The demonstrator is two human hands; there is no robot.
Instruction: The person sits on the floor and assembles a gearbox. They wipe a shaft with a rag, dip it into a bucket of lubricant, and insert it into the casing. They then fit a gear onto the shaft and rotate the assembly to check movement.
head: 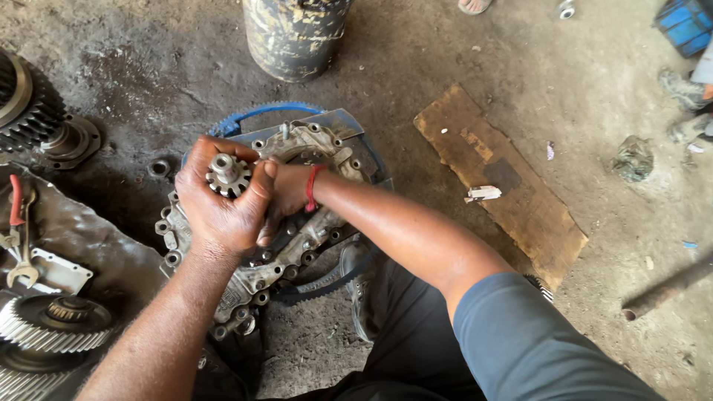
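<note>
My left hand [215, 197] is closed around a small grey metal gear [226, 172], its toothed end and hub poking up between thumb and fingers. My right hand [281, 194] presses in against the left from the right side, fingers curled shut, though I cannot tell whether it grips the gear itself or only braces the other hand. A red band [313, 187] circles the right wrist.

Both hands sit directly above a greasy cast metal housing [297, 238], a flat irregular cover with bolt holes all around its rim. The housing lies on a large ring gear [260, 113] with blue paint on its teeth, which shows at the top and again beneath the housing's lower right edge. All of this rests on the dirty concrete floor [416, 59].

Toward the left edge of the floor lie large toothed gears [52, 321], a gear shaft [30, 104], and pliers with red handles [16, 204] on a metal sheet [89, 241]. Near the top edge stands a paint-stained dark drum [293, 33]. To the right of the housing lies a flat piece of brown board [505, 186], and a rusty pipe [665, 289] rests near the right edge.
</note>
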